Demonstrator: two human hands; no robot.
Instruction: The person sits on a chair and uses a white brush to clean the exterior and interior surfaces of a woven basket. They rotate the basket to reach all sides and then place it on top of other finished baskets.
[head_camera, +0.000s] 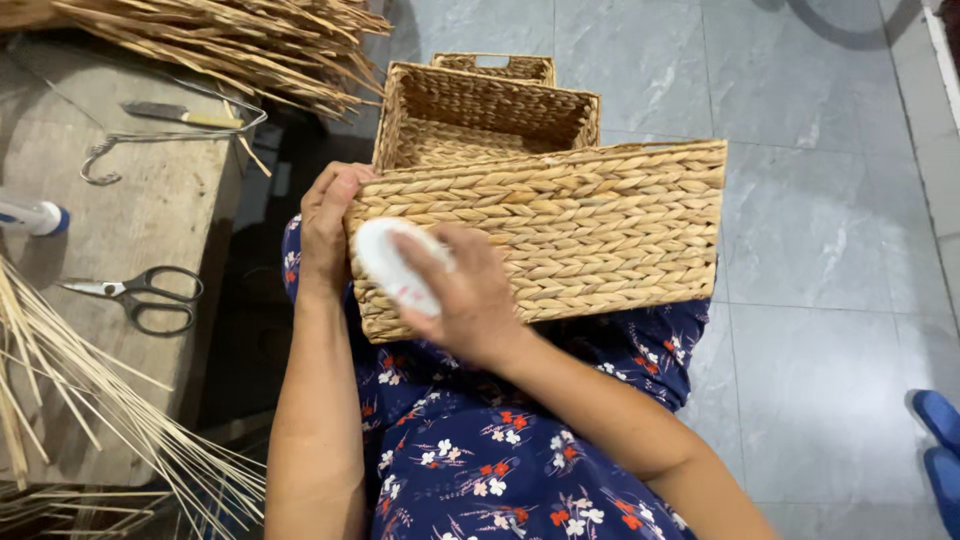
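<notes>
A rectangular woven straw basket (600, 225) lies tipped on my lap with one braided side facing me. My left hand (328, 225) grips its left edge, fingers curled over the corner. My right hand (462, 295) holds a small white oval object (395, 265) pressed against the basket's lower left face. I cannot tell what the white object is; it is blurred.
Two more woven baskets (480, 115) stand open on the grey tiled floor behind. A wooden bench (150, 200) at left carries black-handled scissors (140, 293), a metal hook (110, 160), a knife (185, 115) and thin reeds (90, 400). Dried straw bundle (240, 35) top left. Blue slippers (940, 440) at right.
</notes>
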